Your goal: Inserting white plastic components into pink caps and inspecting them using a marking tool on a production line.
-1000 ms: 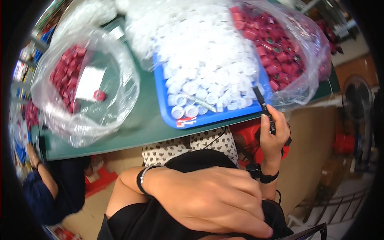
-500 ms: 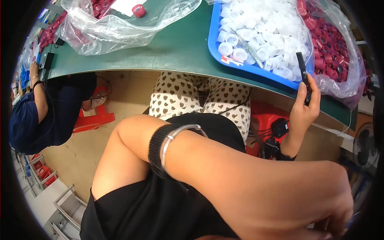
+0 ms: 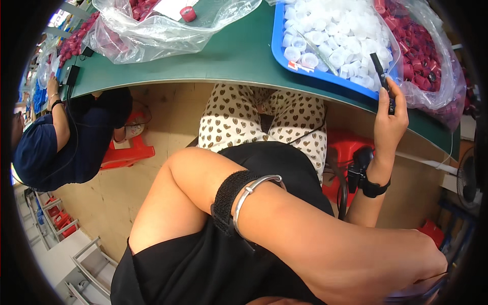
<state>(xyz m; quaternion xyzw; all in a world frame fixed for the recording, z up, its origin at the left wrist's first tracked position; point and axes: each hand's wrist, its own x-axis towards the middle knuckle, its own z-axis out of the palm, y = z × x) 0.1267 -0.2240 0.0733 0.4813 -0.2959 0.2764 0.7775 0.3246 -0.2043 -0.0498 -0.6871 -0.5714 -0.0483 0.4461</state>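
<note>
My right hand (image 3: 392,119) is raised at the table's front edge, its fingers closed round a slim black pen (image 3: 379,70). The pen points up and leans left, in front of the right corner of a blue tray (image 3: 278,30). Heaped in that tray are small translucent white caps (image 3: 335,30), with a thin clear or metallic strip (image 3: 317,52) lying on them. My left forearm, wearing a black band and a silver bangle, crosses my body to the lower right. My left hand (image 3: 412,264) is large and close there; its fingers are mostly hidden and blurred at the picture's rim.
Clear plastic bags hold dark red caps (image 3: 417,63) right of the tray and at the far left. One red cap (image 3: 188,13) lies beside a white sheet. A person in dark blue (image 3: 46,147) sits at left near a red stool (image 3: 127,155). A fan (image 3: 466,175) stands at right.
The view has shifted a little, so the table and tray sit higher and farther right. The pen leans slightly more left. More of my right wrist and its black strap shows; my left fingers show less.
</note>
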